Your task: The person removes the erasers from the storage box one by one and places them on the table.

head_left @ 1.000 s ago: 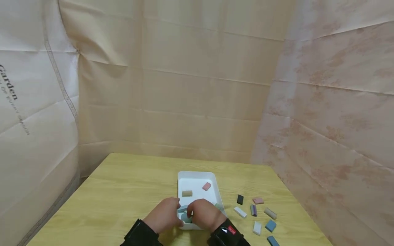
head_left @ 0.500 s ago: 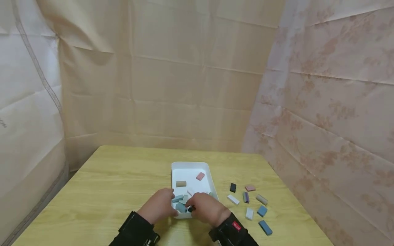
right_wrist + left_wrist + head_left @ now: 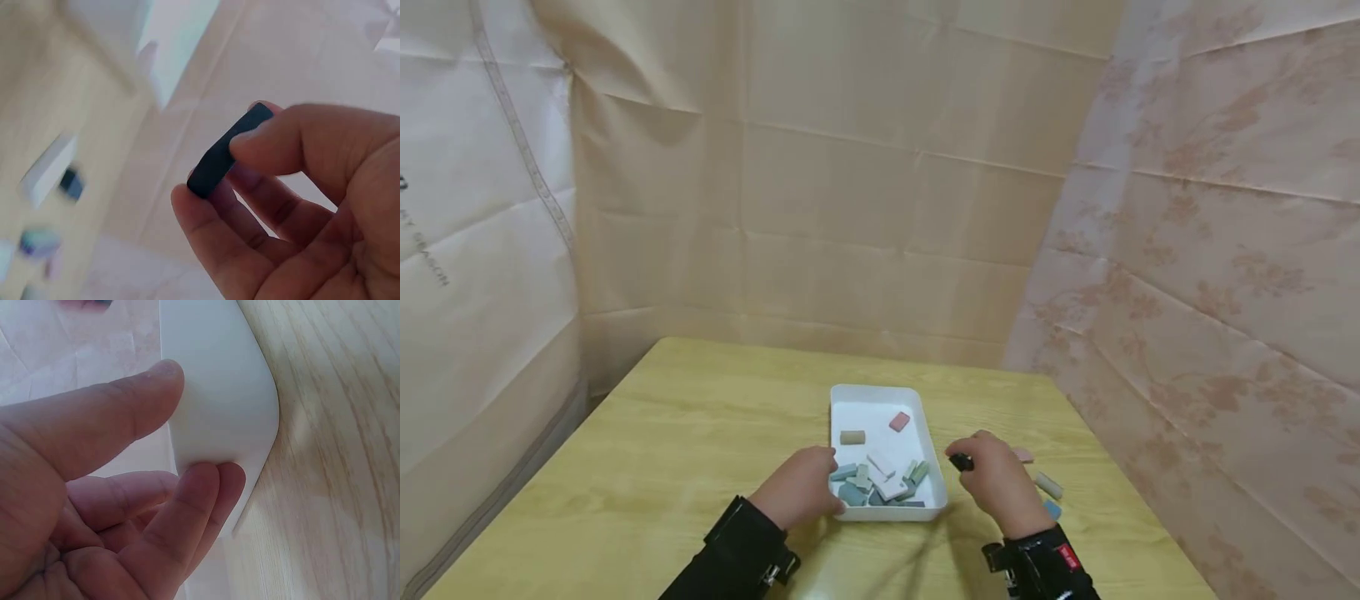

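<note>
A white tray [image 3: 867,413] sits on the table, with my left hand [image 3: 797,490] holding its near left corner. In the left wrist view, the thumb and fingertips press against the tray's outer wall [image 3: 219,381]. My right hand [image 3: 1000,487] is raised to the right of the tray and pinches a small black block [image 3: 228,150] between thumb and fingers. Inside the tray lie a pink block [image 3: 899,422], a beige piece [image 3: 852,437], white blocks [image 3: 891,486] and several green and blue-grey pieces [image 3: 852,494] bunched at the near end.
Right of the tray, partly behind my right hand, are a pink block [image 3: 1023,455], a beige piece [image 3: 1048,485] and a blue block [image 3: 1052,509]. The right wrist view shows a blurred white block [image 3: 50,169] and dark block [image 3: 72,182] on the table. Curtains [image 3: 865,208] surround the table.
My right hand has lifted out of the tray and moved right, carrying the black block. The left hand stays at the tray's corner. The head view has shifted slightly.
</note>
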Tool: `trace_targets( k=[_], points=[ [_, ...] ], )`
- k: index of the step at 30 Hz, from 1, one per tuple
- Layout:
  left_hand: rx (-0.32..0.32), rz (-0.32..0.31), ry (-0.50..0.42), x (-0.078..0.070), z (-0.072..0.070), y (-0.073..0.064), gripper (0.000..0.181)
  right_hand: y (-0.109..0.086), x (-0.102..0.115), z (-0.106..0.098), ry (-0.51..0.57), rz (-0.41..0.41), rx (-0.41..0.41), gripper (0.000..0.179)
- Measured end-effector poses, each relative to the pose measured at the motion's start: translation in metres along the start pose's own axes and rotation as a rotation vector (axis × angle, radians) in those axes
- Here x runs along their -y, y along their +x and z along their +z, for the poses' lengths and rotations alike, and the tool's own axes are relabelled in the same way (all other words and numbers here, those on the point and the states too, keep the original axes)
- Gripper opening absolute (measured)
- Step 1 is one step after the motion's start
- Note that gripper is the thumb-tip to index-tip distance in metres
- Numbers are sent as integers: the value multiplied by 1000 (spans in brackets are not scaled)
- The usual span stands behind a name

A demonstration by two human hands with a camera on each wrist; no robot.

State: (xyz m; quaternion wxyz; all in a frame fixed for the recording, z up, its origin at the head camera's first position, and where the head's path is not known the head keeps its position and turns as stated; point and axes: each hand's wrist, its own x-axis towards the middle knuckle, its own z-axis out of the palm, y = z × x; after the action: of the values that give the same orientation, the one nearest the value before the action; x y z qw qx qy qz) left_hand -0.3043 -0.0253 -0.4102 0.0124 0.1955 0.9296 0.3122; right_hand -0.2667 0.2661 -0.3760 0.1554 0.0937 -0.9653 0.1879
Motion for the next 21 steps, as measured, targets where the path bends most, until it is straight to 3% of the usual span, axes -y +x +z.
trace_targets(
  k=[2, 7, 12, 21],
  points=[
    [-5, 13, 8, -1, 0, 0, 56, -4, -17, -5, -26, 77, 8, 40],
    [-15, 34, 40, -1, -5, -3, 51, -12, -40, 6, -16, 199, 141, 40],
    [0, 10, 33, -1, -9, -8, 53, -13, -43, 25, -26, 212, 231, 30],
    [7, -29, 28, 0, -6, -8, 58, -15, -42, 37, -64, 202, 271, 23]
  ],
)
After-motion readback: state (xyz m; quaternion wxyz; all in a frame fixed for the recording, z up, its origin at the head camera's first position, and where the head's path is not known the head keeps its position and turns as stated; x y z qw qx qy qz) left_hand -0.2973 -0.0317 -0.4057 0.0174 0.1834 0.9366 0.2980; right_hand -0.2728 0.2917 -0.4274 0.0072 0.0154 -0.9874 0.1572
